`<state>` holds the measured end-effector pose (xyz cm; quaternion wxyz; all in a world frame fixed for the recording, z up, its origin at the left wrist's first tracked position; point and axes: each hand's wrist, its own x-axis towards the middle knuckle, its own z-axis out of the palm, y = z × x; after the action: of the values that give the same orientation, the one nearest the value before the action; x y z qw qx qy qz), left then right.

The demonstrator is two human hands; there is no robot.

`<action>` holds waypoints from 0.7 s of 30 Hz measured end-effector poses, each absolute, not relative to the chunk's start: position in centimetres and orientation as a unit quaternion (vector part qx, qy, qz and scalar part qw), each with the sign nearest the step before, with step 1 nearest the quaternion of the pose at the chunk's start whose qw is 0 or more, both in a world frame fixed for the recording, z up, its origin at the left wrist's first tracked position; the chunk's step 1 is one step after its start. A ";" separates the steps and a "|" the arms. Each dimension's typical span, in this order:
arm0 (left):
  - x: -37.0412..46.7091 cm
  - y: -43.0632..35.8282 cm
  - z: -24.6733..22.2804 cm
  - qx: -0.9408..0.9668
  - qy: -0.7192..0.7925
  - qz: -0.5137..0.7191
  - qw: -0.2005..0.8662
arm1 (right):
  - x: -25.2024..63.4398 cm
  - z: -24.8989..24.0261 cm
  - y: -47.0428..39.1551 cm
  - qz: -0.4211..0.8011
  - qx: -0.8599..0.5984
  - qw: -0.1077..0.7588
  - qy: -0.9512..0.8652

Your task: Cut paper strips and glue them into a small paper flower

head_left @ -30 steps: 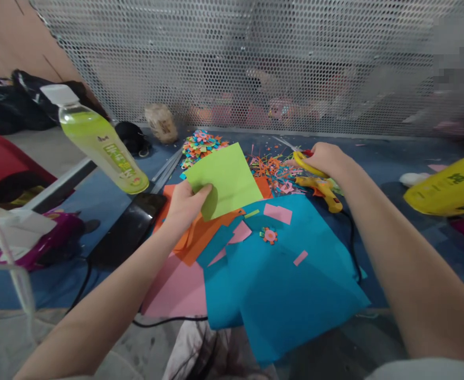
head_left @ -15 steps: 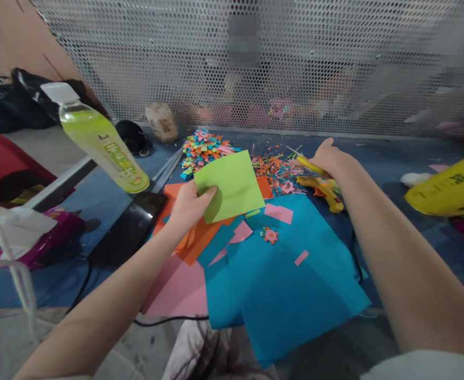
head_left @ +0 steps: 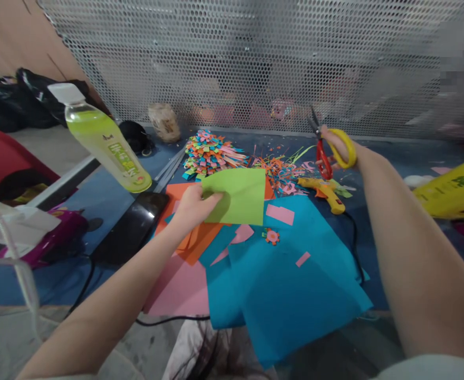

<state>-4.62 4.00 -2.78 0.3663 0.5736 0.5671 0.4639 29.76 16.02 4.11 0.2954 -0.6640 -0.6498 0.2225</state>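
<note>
My left hand (head_left: 195, 205) pinches the left edge of a lime green paper square (head_left: 240, 198) above orange sheets (head_left: 194, 245). At the right, my right hand (head_left: 337, 148) holds scissors (head_left: 324, 153) with one red and one yellow handle, raised with the blades pointing up. Blue sheets (head_left: 295, 285) lie in front, bearing pink scraps (head_left: 280, 213) and a small paper flower (head_left: 271, 236). Behind the green square are a pile of colourful fringed paper pieces (head_left: 210, 153) and thin paper shreds (head_left: 281, 171).
A yellow glue gun (head_left: 327, 192) with a black cord lies below the scissors. On the left stand a green drink bottle (head_left: 105, 140) and a black box (head_left: 131, 229). A yellow bottle (head_left: 453, 190) is at the right. Perforated metal (head_left: 255, 68) closes off the back.
The scissors, earlier low over the shreds, are now lifted upright in my right hand. The green square has turned and sits slightly lower in my left hand.
</note>
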 end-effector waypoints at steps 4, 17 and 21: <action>-4.8 3.6 -2.7 0.630 0.568 0.382 0.366 | 28.0 5.1 14.5 0.305 -0.644 0.362 -0.601; 3.7 8.2 1.1 0.804 0.493 0.321 0.090 | 25.5 4.3 11.9 0.384 -0.491 0.424 -0.657; 7.2 11.7 2.2 0.781 0.491 0.362 0.136 | 24.3 4.5 10.8 0.410 -0.464 0.403 -0.674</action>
<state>7.22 11.67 2.23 0.1363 0.7806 0.4907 0.3623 24.27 10.82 4.49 0.4032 -0.4635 -0.6742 0.4099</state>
